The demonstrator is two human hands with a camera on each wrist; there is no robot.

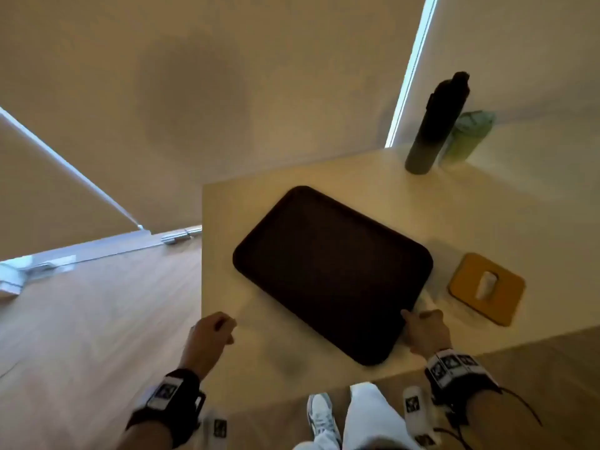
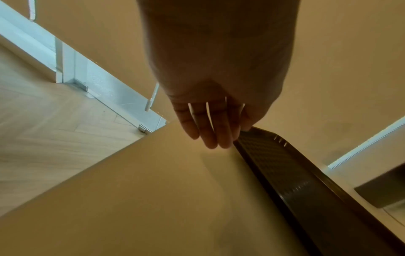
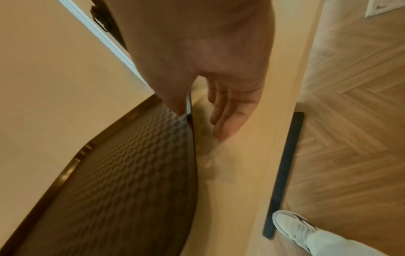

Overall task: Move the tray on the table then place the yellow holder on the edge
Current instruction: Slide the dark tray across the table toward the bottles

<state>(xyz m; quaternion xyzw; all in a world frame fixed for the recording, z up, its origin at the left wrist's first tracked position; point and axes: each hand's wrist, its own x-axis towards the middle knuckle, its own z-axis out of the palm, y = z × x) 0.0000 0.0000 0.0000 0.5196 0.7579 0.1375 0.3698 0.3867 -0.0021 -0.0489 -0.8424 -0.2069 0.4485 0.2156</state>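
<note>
While my right hand has the tray by its near right rim, my left hand is off it altogether — it hangs over the table near the front left corner, well apart from the tray's left end. From the left wrist view those fingers point down, loosely extended, closed on nothing. From the right wrist view my thumb sits on the tray's patterned inner face at the rim, and my other fingers lie outside the rim toward the table top; I read that as a pinch on the rim, though I cannot see whether they reach under it.

The tray lies flat in the middle of the table, skewed: its long axis runs from the far left down to the near right, so the near right corner is the part closest to me and closest to my right hand. That is the relation the move turns on, I think — pulled from one corner only, the tray would tend to swing round rather than slide straight, and my left hand has the longer reach to steady it.

Just right of the tray lies the holder, flat, yellow, with a slot in its middle, apart from the tray's right end and near the table's front edge. My right hand is plainly the nearer one for it, once the tray is dealt with. Two bottles stand at the far side, well clear of both.
</note>
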